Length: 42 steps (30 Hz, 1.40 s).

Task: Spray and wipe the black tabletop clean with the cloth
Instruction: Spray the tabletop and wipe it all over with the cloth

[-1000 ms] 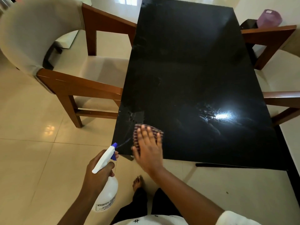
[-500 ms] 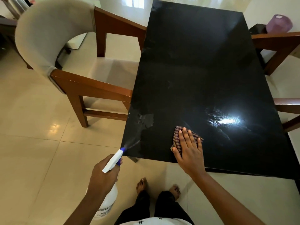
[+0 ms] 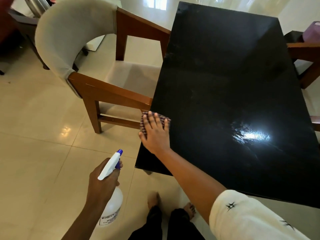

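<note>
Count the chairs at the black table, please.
2. The left chair stands at the table's left side; the right chair is partly cut off. Others may be hidden.

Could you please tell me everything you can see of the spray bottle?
The spray bottle has a rounded, translucent white body that looks like plastic, a white trigger head and a blue nozzle tip. A label low on the body carries dark print too small to read. The left hand grips its neck, holding it tilted above the tiled floor, nozzle aimed toward the black tabletop, which it does not touch.
</note>
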### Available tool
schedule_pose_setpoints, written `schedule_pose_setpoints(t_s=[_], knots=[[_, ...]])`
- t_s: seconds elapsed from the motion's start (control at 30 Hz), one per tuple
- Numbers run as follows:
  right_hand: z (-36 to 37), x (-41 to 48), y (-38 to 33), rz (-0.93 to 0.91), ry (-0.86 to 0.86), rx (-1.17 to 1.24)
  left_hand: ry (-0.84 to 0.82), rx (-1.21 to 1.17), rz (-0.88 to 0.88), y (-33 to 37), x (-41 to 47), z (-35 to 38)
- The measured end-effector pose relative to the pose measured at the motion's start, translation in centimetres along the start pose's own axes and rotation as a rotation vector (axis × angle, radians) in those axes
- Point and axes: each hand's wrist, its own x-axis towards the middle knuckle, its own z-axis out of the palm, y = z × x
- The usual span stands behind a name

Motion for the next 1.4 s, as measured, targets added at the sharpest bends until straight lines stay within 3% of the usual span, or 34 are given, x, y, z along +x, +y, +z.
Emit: schedule_pose_setpoints(t_s=[0.13,0.27,0.37,0.57,0.73,0.8,0.93,1.03,1.23,1.4], knots=[[-0.1,-2.2,2.8,-0.069,0.004,-0.014,-0.003,-0.004,0.033,0.6,1.0,-0.1],[-0.9,-5.5,8.2,0.243,0.101,-0.017,-0.004,-0.027,0.046,0.8,1.4,0.2],[-1.6,-2.9,7.5,0.358,0.112,-0.017,0.01,-0.036,0.042,0.6,1.4,0.2],[-0.8,2.8,1.0,0.173,0.077,-0.021,0.042,-0.052,0.031,0.0,0.4,-0.3],[1.1,-5.8,-1.8,-0.191,-0.011,-0.005,0.055,-0.05,0.004,-0.4,0.2,-0.2],[1.6,-9.7,0.0,-0.17,-0.006,0.007,0.059,-0.052,-0.012,-0.2,0.1,-0.1],[1.6,-13.7,5.2,0.052,0.048,0.007,0.056,-0.045,-0.024,0.0,-0.1,0.2],[1.4,-13.1,3.7,0.145,0.067,0.004,0.061,-0.045,-0.008,-0.2,-0.3,0.3],[2.8,-7.9,-4.7,-0.082,0.009,-0.003,0.12,-0.068,-0.018,-0.8,-1.1,0.5],[2.0,-10.4,-1.1,-0.17,0.003,-0.04,0.099,-0.06,-0.025,-0.6,-1.0,1.2]])
